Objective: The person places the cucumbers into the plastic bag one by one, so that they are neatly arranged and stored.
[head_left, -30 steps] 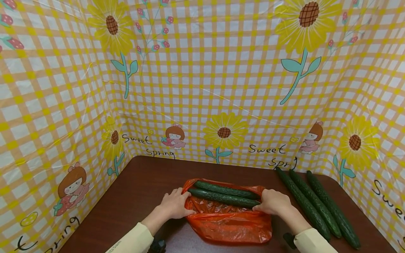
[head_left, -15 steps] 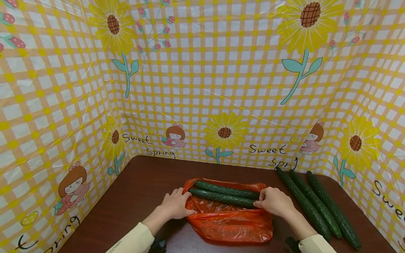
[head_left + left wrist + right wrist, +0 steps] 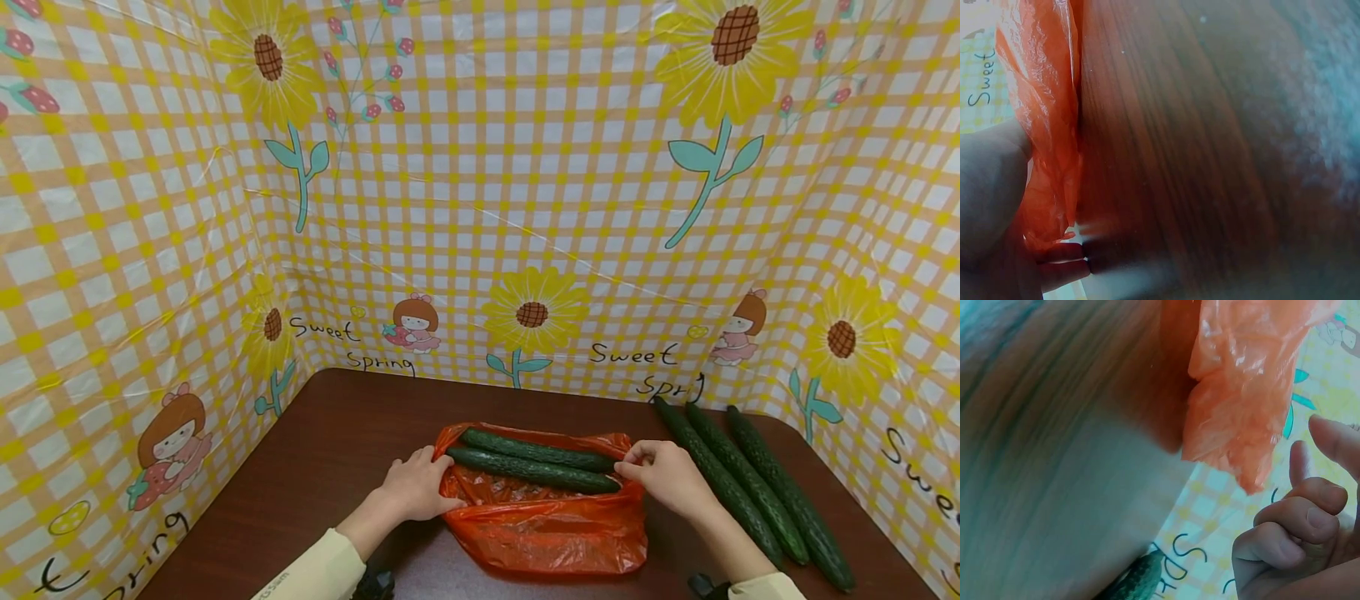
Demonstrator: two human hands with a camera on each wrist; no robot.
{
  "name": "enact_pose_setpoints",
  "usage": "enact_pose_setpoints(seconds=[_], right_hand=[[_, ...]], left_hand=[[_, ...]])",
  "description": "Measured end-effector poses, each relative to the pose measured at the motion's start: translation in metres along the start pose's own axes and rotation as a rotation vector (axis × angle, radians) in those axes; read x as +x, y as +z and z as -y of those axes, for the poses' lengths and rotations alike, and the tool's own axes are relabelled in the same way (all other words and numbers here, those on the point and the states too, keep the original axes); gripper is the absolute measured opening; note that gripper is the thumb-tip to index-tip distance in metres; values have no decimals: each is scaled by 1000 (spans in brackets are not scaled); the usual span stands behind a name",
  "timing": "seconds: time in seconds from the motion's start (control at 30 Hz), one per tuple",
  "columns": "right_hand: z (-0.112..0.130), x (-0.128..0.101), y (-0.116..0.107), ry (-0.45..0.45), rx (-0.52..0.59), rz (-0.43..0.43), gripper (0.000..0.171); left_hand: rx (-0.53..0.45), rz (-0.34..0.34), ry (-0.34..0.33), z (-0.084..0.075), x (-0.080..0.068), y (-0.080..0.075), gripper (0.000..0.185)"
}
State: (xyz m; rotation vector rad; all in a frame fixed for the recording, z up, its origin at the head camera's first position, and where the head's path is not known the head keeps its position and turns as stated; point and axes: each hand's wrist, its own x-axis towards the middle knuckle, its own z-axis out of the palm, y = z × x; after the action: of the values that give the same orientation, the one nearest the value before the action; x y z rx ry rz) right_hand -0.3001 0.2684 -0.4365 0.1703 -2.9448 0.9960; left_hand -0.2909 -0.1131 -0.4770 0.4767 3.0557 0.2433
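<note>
An orange-red plastic bag (image 3: pixel 547 537) lies on the table with its mouth spread. Inside it two dark green cucumbers (image 3: pixel 532 469) lie side by side. My left hand (image 3: pixel 415 485) holds the bag's left end, with the thumb on the near side and the fingers behind; in the left wrist view the thumb (image 3: pixel 991 181) presses the plastic. At the bag's right end my right hand (image 3: pixel 667 475) is just off the cucumber tips, holding nothing. The right wrist view shows its thumb and index finger apart, the other fingers (image 3: pixel 1291 525) loosely bent, beside the plastic.
Three more cucumbers (image 3: pixel 750 483) lie slanted on the right side of the brown table (image 3: pixel 322 433). A checked cloth (image 3: pixel 480 217) with sunflowers stands as walls round the back and sides.
My right hand has let go of the bag's right end and drawn back slightly to the right, its thumb and fingers now off the cucumbers. The left hand stays in place.
</note>
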Motion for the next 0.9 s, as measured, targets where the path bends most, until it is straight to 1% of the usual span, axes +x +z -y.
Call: enact_pose_setpoints(seconds=[0.1, 0.33, 0.6, 0.77, 0.9], right_hand=[[-6, -1, -3, 15, 20, -17, 31], [-17, -6, -14, 77, 79, -20, 33], [-31, -11, -27, 136, 133, -30, 58], [-38, -18, -34, 156, 178, -33, 63], [-43, -23, -41, 208, 192, -53, 70]], left_hand=[[-13, 1, -1, 0, -1, -1, 74], [-13, -14, 7, -1, -1, -1, 73], [-11, -14, 7, -2, -2, -2, 73], [-13, -9, 4, -1, -2, -2, 73], [-11, -13, 2, -3, -2, -2, 73]])
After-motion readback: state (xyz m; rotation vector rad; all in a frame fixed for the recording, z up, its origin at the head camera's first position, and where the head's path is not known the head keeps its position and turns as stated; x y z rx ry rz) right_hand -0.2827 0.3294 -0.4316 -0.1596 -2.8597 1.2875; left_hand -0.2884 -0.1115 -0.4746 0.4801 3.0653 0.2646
